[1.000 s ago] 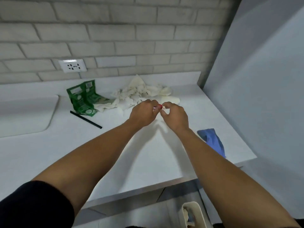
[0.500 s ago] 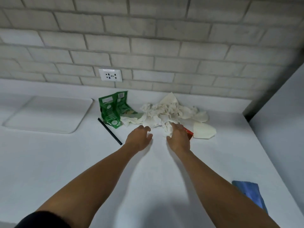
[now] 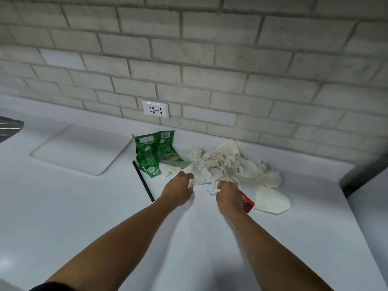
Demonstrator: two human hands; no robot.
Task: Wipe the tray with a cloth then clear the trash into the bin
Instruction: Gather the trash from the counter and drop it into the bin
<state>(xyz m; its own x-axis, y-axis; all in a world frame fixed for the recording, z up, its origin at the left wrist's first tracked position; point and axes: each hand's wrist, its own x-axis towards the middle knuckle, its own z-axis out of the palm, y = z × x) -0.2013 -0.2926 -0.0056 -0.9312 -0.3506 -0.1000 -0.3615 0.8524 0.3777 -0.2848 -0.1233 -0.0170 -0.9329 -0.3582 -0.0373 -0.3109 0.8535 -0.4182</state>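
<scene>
A pile of crumpled white tissues [image 3: 222, 164] lies on the white counter near the brick wall. My left hand [image 3: 178, 190] reaches its loosely bent fingers to the pile's near left edge and touches it. My right hand [image 3: 228, 196] is at the pile's near edge with fingers curled into the tissue, and a small red wrapper [image 3: 247, 202] sticks out from under its palm. To the left of the pile are a torn green packet [image 3: 155, 154] and a black straw [image 3: 143, 181]. The white tray [image 3: 81, 148] sits further left. Neither a cloth nor a bin is in view.
A flat white paper piece [image 3: 270, 198] lies right of my right hand. A wall socket [image 3: 155, 109] sits above the packet. A dark sink edge [image 3: 8, 127] shows at the far left. A grey wall [image 3: 367, 185] closes the counter on the right.
My hands parted after pinching the red wrapper together and moved forward to the tissue pile. My view swung up and left, so the blue cloth and bin left the frame.
</scene>
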